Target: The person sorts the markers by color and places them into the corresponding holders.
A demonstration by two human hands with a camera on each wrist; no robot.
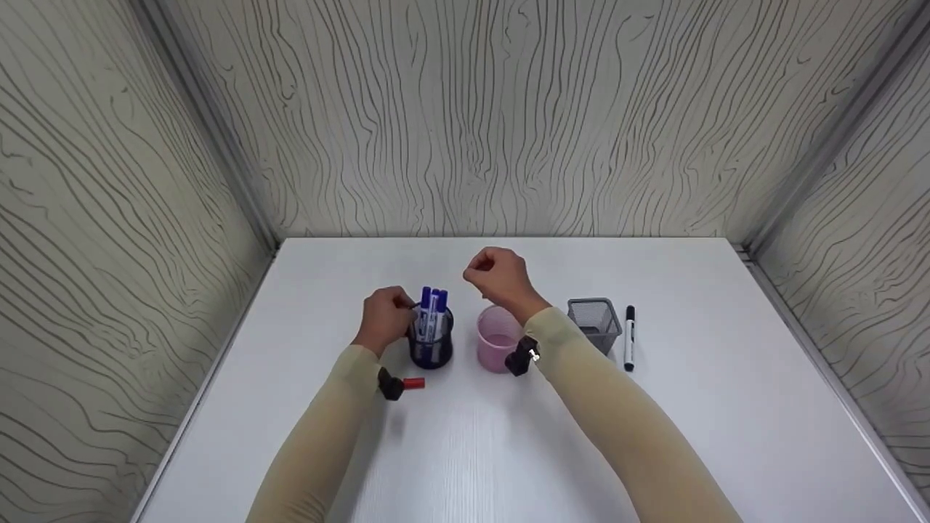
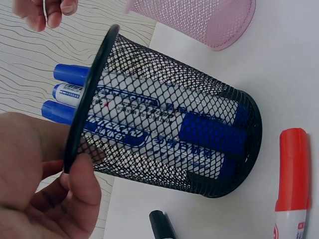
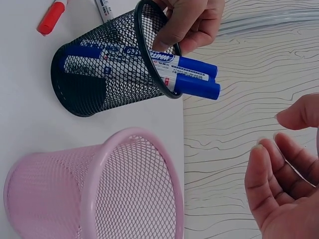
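My left hand pinches the rim of a black mesh pen cup between thumb and fingers. Three blue-and-white markers stand in that cup, their ends poking above the rim; in the left wrist view one points the other way from its neighbours. Above and behind a pink mesh pen cup hovers my right hand, its fingers loosely curled with nothing in them. The right wrist view shows a gap between that thumb and the fingertips. Seen from the right wrist, the pink cup's inside holds nothing.
A marker with a red cap lies near the black cup, partly hidden by my left wrist in the head view. Beside it is a black-tipped marker. Right of the pink cup stand a grey mesh basket and a black-and-white marker.
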